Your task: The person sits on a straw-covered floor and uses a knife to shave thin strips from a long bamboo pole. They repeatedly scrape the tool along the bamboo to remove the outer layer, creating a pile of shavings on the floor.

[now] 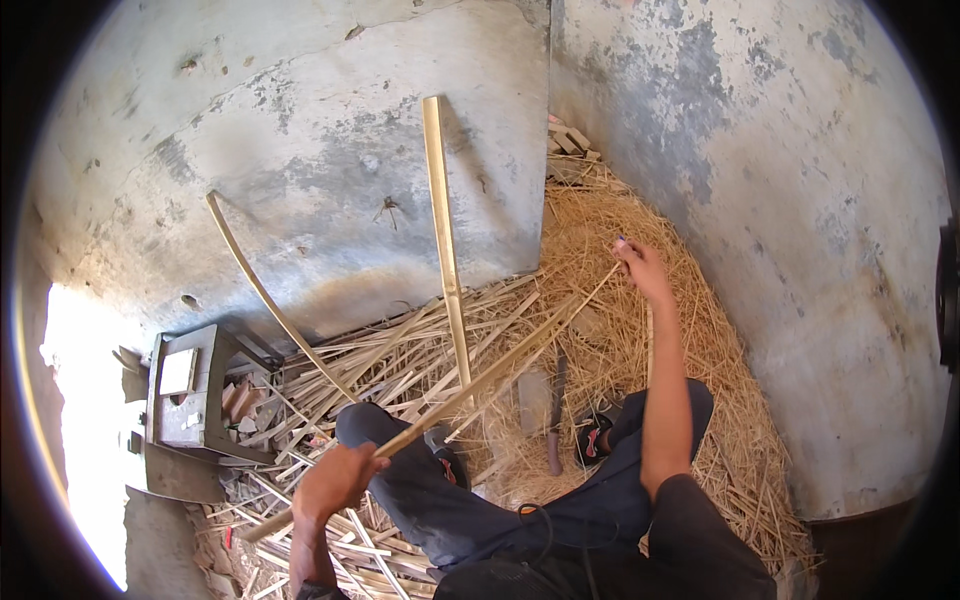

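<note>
My left hand [335,482] is closed round a long bamboo strip [480,378], which slants across my left knee up toward the far right. My right hand [643,268], arm stretched forward, pinches the far end of a thin pale strip [597,289]. Whether this thin strip is joined to the thicker one cannot be made out. Something small and blue shows at my right fingertips. On the ground between my feet lies a long dark blade with a handle [555,440], beside a grey block [534,400].
A split bamboo length [440,190] and a curved strip [255,275] lean against the wall. Cut strips [400,345] pile up on the left; shavings [700,400] cover the ground ahead and right. A wooden box-like stand [215,425] stands at left. Walls close in ahead and right.
</note>
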`<state>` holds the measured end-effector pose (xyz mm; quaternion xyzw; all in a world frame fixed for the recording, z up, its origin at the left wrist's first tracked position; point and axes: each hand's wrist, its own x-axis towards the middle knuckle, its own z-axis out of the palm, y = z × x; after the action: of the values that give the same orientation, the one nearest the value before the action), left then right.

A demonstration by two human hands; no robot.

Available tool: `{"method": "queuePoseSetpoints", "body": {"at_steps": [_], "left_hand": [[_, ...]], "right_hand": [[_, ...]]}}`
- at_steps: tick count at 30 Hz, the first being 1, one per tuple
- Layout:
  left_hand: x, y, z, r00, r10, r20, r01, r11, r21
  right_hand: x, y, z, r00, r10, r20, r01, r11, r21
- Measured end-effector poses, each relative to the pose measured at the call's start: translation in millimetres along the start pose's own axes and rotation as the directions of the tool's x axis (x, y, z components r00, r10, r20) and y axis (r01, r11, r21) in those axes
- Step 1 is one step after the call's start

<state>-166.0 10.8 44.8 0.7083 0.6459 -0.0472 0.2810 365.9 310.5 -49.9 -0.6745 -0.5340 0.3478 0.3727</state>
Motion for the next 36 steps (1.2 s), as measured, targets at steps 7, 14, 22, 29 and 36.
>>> {"method": "queuePoseSetpoints", "body": {"at_steps": [7, 14, 22, 29, 36], "left_hand": [[14, 17, -58, 0.990, 0.033, -0.136, 0.024, 0.917, 0.398], [49, 47, -104, 0.989, 0.118, -0.086, -0.063, 0.876, 0.479], [91, 87, -118, 0.986, 0.157, 0.050, -0.160, 0.839, 0.520], [130, 74, -94, 0.949, 0.287, 0.130, -0.307, 0.752, 0.583], [141, 111, -95, 0.951, 0.308, 0.007, -0.220, 0.663, 0.716]], "right_hand": [[-72, 193, 165, 0.962, 0.265, 0.064, -0.267, 0.964, 0.016], [-173, 344, 295, 0.753, 0.293, 0.589, 0.013, 0.889, -0.458], [-217, 334, 307, 0.524, 0.460, 0.717, -0.243, 0.888, -0.391], [-220, 351, 334, 0.488, 0.454, 0.745, 0.120, 0.811, -0.573], [-233, 376, 339, 0.861, 0.508, 0.014, -0.370, 0.646, -0.667]]}}
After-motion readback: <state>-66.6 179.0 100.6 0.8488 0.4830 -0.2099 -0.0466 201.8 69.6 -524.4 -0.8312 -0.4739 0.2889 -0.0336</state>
